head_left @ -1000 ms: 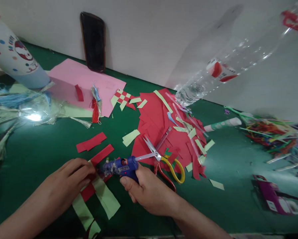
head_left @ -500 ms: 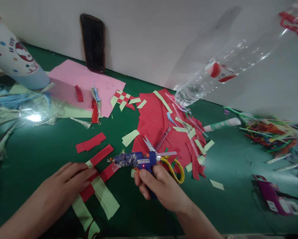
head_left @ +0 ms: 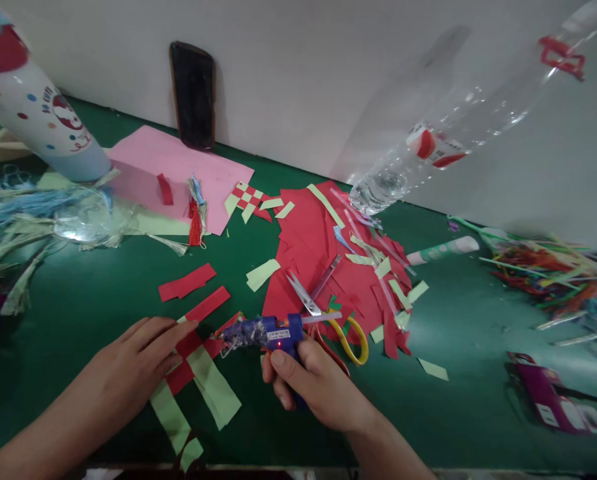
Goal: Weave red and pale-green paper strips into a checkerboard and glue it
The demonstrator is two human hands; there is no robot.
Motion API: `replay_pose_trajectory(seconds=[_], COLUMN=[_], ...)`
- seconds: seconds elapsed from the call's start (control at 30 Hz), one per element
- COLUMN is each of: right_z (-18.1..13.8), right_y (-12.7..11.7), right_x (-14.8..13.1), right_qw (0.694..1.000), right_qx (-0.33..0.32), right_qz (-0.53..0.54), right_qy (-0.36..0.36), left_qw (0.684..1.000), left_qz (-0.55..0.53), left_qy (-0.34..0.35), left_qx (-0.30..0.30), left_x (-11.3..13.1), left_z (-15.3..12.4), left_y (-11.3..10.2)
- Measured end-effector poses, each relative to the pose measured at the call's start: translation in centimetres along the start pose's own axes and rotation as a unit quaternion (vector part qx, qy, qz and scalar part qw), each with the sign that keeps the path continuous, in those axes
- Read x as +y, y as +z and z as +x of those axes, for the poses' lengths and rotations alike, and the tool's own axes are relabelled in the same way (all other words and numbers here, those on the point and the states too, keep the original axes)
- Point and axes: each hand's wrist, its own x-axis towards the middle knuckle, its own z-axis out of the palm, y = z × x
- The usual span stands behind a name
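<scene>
My right hand (head_left: 308, 380) is closed round the handle of a blue hot glue gun (head_left: 284, 332), its red light lit and a clear glue stick (head_left: 323, 319) sticking out of the back. The gun's nozzle points left, close to a red strip of the woven paper strips (head_left: 184, 373). Red and pale green bands cross in this piece, their ends spreading outward. On its left side, my left hand (head_left: 133, 357) grips it with the fingers pressed down. Just above lies a loose red paper strip (head_left: 187, 283). Yellow-handled scissors (head_left: 349, 340) lie partly behind my right hand.
Red paper (head_left: 303, 233) with scattered scraps covers the middle. A small checkered woven piece (head_left: 246, 197) and a tassel (head_left: 196, 212) lie near pink paper (head_left: 143, 160). A phone (head_left: 193, 97) leans on the wall, between a patterned bottle (head_left: 53, 123) and a clear plastic bottle (head_left: 428, 147).
The glue gun has moved slightly left and down, its nozzle now nearer the red strip. My left hand stays on the woven strips. The whole view has shifted a little.
</scene>
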Motion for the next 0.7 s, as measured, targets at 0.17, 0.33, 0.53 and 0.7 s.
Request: replay_pose_trajectory(seconds=[0.17,0.33,0.53,0.7], right_z=[0.0,0.2,0.6,0.6], right_y=[0.3,0.4,0.5,0.7], right_x=[0.2,-0.1,-0.4,-0.7], right_qw=[1.0,0.999,0.999,0.999], right_qx=[-0.002,0.001,-0.002,0.005], right_qz=[-0.02,-0.035,-0.036,-0.042], right_qy=[0.004,0.017,0.02,0.023], left_qw=[1.0,1.0,0.999,0.998], left_qz=[-0.013,-0.011,-0.036,-0.053], left_qy=[0.007,0.01,-0.025,-0.037], left_qx=[-0.014,-0.012,-0.003,-0.007], left_x=[-0.1,0.1,0.5,0.7], left_z=[0.2,0.3,1.0,1.4], left_y=[0.2,0.3,0.2,-0.2])
